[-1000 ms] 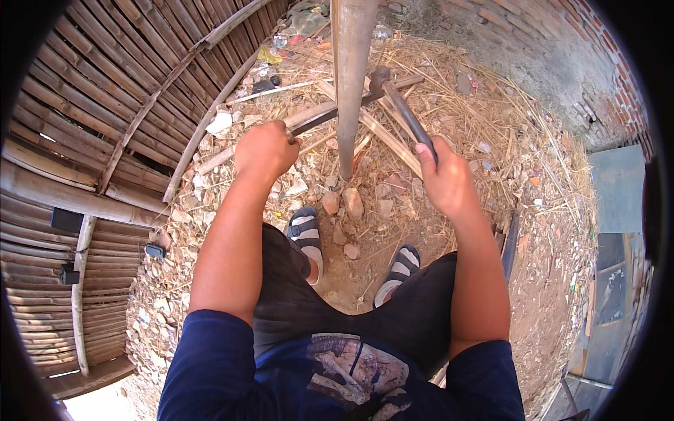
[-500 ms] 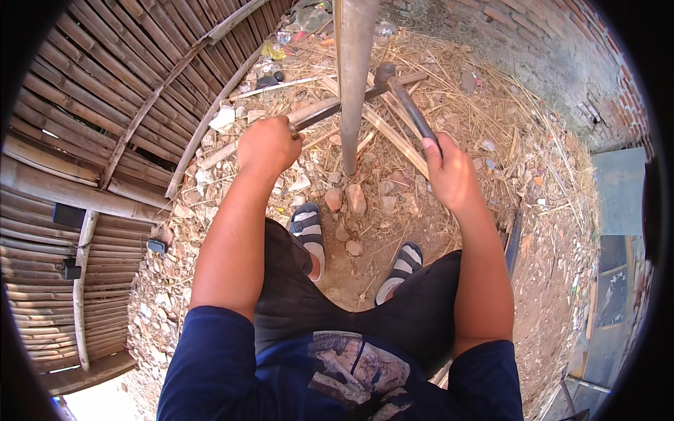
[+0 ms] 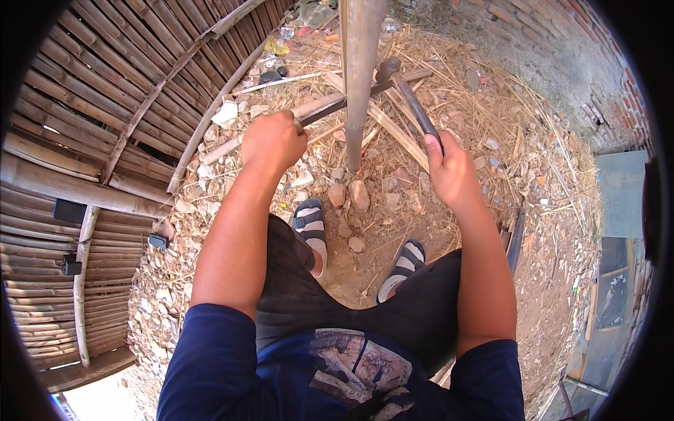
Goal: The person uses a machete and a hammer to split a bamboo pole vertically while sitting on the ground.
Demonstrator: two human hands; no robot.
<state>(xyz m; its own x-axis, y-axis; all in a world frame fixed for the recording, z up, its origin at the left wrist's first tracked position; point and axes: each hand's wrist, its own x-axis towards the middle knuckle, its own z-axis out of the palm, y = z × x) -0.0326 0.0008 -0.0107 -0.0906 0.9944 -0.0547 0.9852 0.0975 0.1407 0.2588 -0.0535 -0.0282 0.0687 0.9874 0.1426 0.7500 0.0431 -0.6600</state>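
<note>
My left hand (image 3: 272,144) is closed round the handle of a long dark blade, which looks like a machete (image 3: 324,112). The blade crosses an upright bamboo pole (image 3: 361,63), showing on both sides of it; whether it passes through or behind cannot be seen. A hammer (image 3: 417,107) is gripped near its handle's end by my right hand (image 3: 453,172). Its head is close to the blade's far end, right of the pole; I cannot tell if they touch. The pole's lower end meets the ground ahead of my sandalled feet.
Split bamboo strips (image 3: 397,133), straw and stones (image 3: 359,195) litter the ground round the pole. A bamboo slat wall (image 3: 105,91) rises on the left. A brick wall (image 3: 554,63) curves along the far right, with grey-green panels (image 3: 621,193) nearer me.
The pole, the blade and my left hand sit slightly farther right in the picture. The hammer head is a little higher. Both grips are kept.
</note>
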